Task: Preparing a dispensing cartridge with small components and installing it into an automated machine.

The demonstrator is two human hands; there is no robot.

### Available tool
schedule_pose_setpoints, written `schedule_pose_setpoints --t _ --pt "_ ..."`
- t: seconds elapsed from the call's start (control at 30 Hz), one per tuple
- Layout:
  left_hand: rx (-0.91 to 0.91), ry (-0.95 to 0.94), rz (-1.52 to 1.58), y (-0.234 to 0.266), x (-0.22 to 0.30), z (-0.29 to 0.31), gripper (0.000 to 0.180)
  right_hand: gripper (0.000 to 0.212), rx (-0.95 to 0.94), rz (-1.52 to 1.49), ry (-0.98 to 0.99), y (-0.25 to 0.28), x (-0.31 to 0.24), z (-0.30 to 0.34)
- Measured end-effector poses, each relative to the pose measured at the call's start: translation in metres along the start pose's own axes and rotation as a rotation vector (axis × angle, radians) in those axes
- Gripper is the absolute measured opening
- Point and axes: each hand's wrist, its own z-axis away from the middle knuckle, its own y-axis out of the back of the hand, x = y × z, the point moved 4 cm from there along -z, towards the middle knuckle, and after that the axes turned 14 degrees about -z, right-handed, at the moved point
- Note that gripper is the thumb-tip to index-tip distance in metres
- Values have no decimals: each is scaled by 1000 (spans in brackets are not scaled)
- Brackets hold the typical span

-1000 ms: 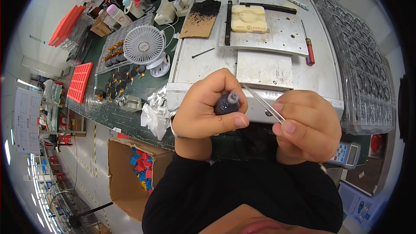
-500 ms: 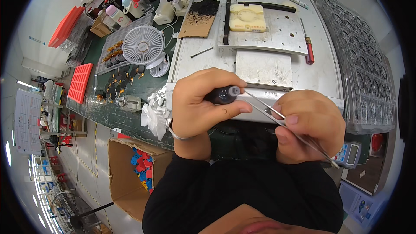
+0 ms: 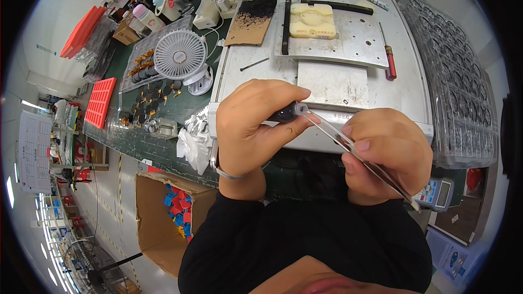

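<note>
Wrapped in my left hand (image 3: 248,128) is a small dark rounded piece (image 3: 284,113) with a clear, ring-like end facing right; its kind is not clear. A pair of metal tweezers (image 3: 376,171) is pinched between the thumb and fingers of my right hand (image 3: 395,149). The tips of the tweezers reach left to the clear end, beside my left fingertips. Whether they touch it, or grip anything, is too small to tell. Both hands are raised over the front edge of the metal machine table (image 3: 239,84).
A yellow block fixture (image 3: 312,21) sits on a metal plate, with a red-handled screwdriver (image 3: 390,62) at its right. Clear trays of black rings (image 3: 452,81) stand far right. Left are a white fan (image 3: 180,56), dark round parts (image 3: 150,103), crumpled tissue (image 3: 193,144) and a cardboard box (image 3: 152,228).
My left hand has turned a little, so less of the dark piece shows and its clear end lies slightly further right. The tweezers' legs look closer together near the tips.
</note>
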Motion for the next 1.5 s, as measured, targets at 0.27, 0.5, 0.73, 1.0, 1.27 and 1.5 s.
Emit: schedule_pose_setpoints --t 0.27,0.5,0.73,1.0,1.27,1.5 --pt "-3 -6 -23 0 2 -1 32 30 4 54 42 -2 1 1" --pt "-39 10 -44 2 3 0 36 27 7 58 52 -4 3 3" --pt "-30 0 -109 2 4 -1 35 25 -2 143 58 -5 2 6" --pt "-15 -13 -116 3 6 -1 33 35 15 165 -30 2 -1 4" --pt "78 -216 -63 3 0 0 34 32 -225 -88 -148 7 0 -1" --pt "192 -299 -89 3 5 0 37 38 -153 -93 -133 9 -3 -1"
